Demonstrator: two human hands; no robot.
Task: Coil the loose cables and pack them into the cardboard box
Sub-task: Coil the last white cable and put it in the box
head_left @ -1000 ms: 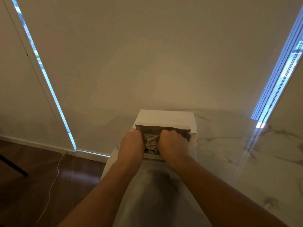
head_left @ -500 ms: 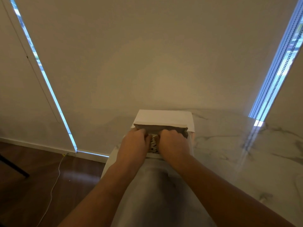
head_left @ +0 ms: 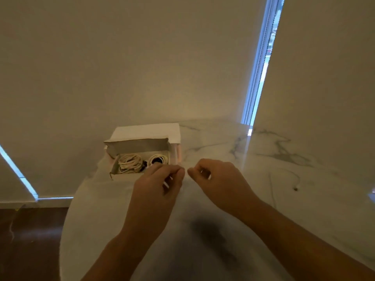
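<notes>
The cardboard box (head_left: 140,146) stands open at the table's far left edge, its white lid (head_left: 148,130) folded back. Inside lie two coiled white cables, one on the left (head_left: 129,163) and one on the right (head_left: 159,158). My left hand (head_left: 160,184) hovers just in front of the box's near right corner, fingers curled in, nothing visible in them. My right hand (head_left: 218,179) is beside it, also curled with thumb against fingers. The two hands' fingertips nearly meet. A thin loose cable (head_left: 292,174) lies on the table to the right, its plug end (head_left: 296,188) towards me.
The white marble table (head_left: 223,142) has a rounded left edge, with dark wood floor (head_left: 30,240) below it. Window blinds (head_left: 142,57) hang right behind the box. A thin cord (head_left: 11,228) lies on the floor.
Both hands have come out of the box and pulled back towards me and to the right, uncovering the coiled cables. The view has shifted to the right.
</notes>
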